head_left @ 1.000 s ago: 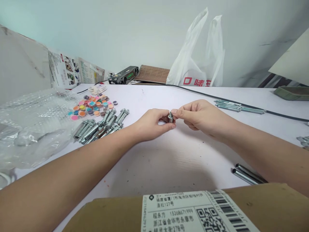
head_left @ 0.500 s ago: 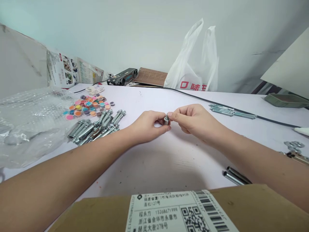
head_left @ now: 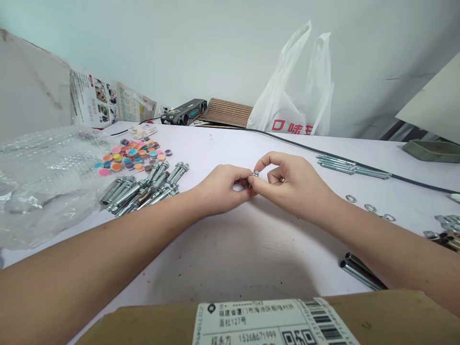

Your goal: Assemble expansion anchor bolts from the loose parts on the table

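Near the middle of the table, my left hand (head_left: 224, 189) is closed around an expansion bolt (head_left: 256, 173) held end-up, most of it hidden by the fingers. The thumb and forefinger of my right hand (head_left: 293, 179) pinch the bolt's top end, where a small metal piece shows, too small to name. A bit of shiny metal (head_left: 282, 180) glints among the right hand's curled fingers. To the left lies a pile of expansion bolts (head_left: 143, 189). Several flat washers (head_left: 370, 208) are scattered beyond my right forearm.
A labelled cardboard box (head_left: 143, 326) fills the near edge. Metal sleeves (head_left: 361, 273) lie by my right forearm, and threaded rods (head_left: 354, 166) farther back. Colourful caps (head_left: 132, 155) and clear plastic wrap (head_left: 46, 187) are at left. A white bag (head_left: 291, 110) stands behind.
My right fingers have shifted onto the bolt's top, the forefinger now arched over it, and metal shows in the curled fingers. The view has tilted slightly, uncovering washers on the right.
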A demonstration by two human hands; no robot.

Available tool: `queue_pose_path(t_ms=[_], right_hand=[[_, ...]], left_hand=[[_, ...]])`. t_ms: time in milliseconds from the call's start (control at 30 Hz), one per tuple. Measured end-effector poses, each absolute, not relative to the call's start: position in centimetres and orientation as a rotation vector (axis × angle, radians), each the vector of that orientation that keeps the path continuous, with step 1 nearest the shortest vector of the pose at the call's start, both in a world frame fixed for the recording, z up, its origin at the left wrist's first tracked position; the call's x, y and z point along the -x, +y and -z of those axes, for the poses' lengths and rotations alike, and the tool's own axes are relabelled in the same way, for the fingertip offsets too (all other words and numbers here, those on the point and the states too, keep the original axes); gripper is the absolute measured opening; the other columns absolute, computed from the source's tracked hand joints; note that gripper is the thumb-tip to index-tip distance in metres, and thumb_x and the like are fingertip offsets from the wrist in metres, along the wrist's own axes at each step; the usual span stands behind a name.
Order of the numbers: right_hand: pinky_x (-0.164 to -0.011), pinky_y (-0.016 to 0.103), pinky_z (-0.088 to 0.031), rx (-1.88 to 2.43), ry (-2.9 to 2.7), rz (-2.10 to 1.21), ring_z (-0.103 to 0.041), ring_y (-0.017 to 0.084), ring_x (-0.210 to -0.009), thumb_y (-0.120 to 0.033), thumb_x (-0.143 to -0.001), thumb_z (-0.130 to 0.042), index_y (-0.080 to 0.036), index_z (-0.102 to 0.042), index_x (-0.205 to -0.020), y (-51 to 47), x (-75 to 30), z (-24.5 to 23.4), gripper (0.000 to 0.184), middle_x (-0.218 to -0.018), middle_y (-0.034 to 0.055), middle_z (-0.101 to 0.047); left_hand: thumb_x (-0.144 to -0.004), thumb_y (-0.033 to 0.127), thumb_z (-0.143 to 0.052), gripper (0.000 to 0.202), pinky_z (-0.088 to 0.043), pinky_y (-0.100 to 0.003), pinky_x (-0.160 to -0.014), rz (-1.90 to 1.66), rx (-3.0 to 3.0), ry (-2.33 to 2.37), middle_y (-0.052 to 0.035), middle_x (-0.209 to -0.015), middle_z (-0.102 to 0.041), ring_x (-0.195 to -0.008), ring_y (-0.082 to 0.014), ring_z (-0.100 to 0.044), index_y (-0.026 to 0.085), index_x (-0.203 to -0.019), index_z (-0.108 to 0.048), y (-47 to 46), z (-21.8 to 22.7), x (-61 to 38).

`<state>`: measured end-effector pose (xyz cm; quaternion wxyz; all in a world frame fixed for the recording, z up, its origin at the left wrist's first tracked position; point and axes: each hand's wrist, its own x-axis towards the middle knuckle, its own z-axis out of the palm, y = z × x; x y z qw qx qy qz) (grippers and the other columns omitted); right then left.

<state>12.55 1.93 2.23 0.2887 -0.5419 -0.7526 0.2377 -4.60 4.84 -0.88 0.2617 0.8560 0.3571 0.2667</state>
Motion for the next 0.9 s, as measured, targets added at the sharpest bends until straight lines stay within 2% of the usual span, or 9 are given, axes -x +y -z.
queue_pose_path(t_ms=[133, 333, 433, 533, 700, 767, 900], right_hand=[[-0.042, 0.020, -0.026, 1.416, -2.045, -0.605, -0.033, 0.007, -0.041, -0.034, -0.079, -0.057, -0.021, -0.060, -0.083, 1.85, -12.59, -2.05, 0.014, -0.043, -0.0081, -0.039], [-0.046, 0.023, -0.026, 1.331, -2.065, -0.522, -0.032, 0.008, -0.045, -0.036, -0.083, -0.055, -0.021, -0.068, -0.086, 1.86, -12.58, -2.06, 0.020, -0.044, -0.0056, -0.037], [-0.048, 0.025, -0.028, 1.296, -2.057, -0.547, -0.036, 0.010, -0.049, -0.035, -0.084, -0.054, -0.022, -0.071, -0.089, 1.82, -12.70, -2.04, 0.022, -0.052, -0.0018, -0.048], [-0.052, 0.026, -0.032, 1.246, -2.048, -0.620, -0.045, 0.013, -0.057, -0.033, -0.085, -0.050, -0.021, -0.072, -0.083, 1.73, -12.73, -2.08, 0.025, -0.065, 0.0023, -0.058], [-0.051, 0.027, -0.030, 1.262, -2.034, -0.580, -0.048, 0.015, -0.057, -0.031, -0.084, -0.049, -0.019, -0.069, -0.071, 1.51, -12.56, -2.20, 0.026, -0.059, 0.0016, -0.056], [-0.050, 0.027, -0.029, 1.269, -2.050, -0.542, -0.047, 0.014, -0.055, -0.030, -0.084, -0.049, -0.020, -0.070, -0.076, 1.44, -12.54, -2.21, 0.025, -0.057, 0.0006, -0.054], [-0.048, 0.025, -0.029, 1.333, -2.049, -0.461, -0.040, 0.011, -0.046, -0.031, -0.084, -0.053, -0.022, -0.066, -0.101, 1.43, -12.69, -2.09, 0.023, -0.048, -0.0045, -0.048]], left_hand=[[-0.079, 0.029, -0.050, 0.020, -0.038, -0.021, -0.061, -0.726, -2.285, 0.945, 0.0037, -0.063, -0.052, -0.065, -0.0096, -0.049, 0.014, -0.068, -0.058, 4.83, 0.86, 4.66], [-0.080, 0.027, -0.051, 0.021, -0.043, -0.024, -0.068, -0.723, -2.266, 0.940, 0.0013, -0.072, -0.063, -0.072, -0.0126, -0.058, 0.016, -0.085, -0.067, 4.92, 1.24, 4.71], [-0.080, 0.028, -0.053, 0.022, -0.045, -0.024, -0.070, -0.730, -2.266, 0.960, -0.0002, -0.078, -0.067, -0.075, -0.0137, -0.060, 0.016, -0.088, -0.069, 5.02, 1.43, 4.77], [-0.079, 0.028, -0.054, 0.020, -0.044, -0.024, -0.068, -0.750, -2.270, 0.969, -0.0002, -0.077, -0.068, -0.074, -0.0136, -0.061, 0.015, -0.086, -0.068, 5.07, 1.45, 4.81], [-0.079, 0.026, -0.054, 0.020, -0.043, -0.024, -0.068, -0.742, -2.286, 0.928, 0.0005, -0.076, -0.066, -0.073, -0.0130, -0.059, 0.015, -0.087, -0.068, 5.06, 1.24, 4.75], [-0.079, 0.025, -0.053, 0.020, -0.043, -0.024, -0.069, -0.734, -2.288, 0.918, 0.0008, -0.076, -0.066, -0.074, -0.0129, -0.059, 0.015, -0.087, -0.069, 5.00, 1.14, 4.74], [-0.080, 0.026, -0.053, 0.020, -0.042, -0.023, -0.067, -0.708, -2.299, 0.917, 0.0025, -0.072, -0.064, -0.071, -0.0113, -0.057, 0.016, -0.087, -0.069, 4.84, 0.97, 4.81]])
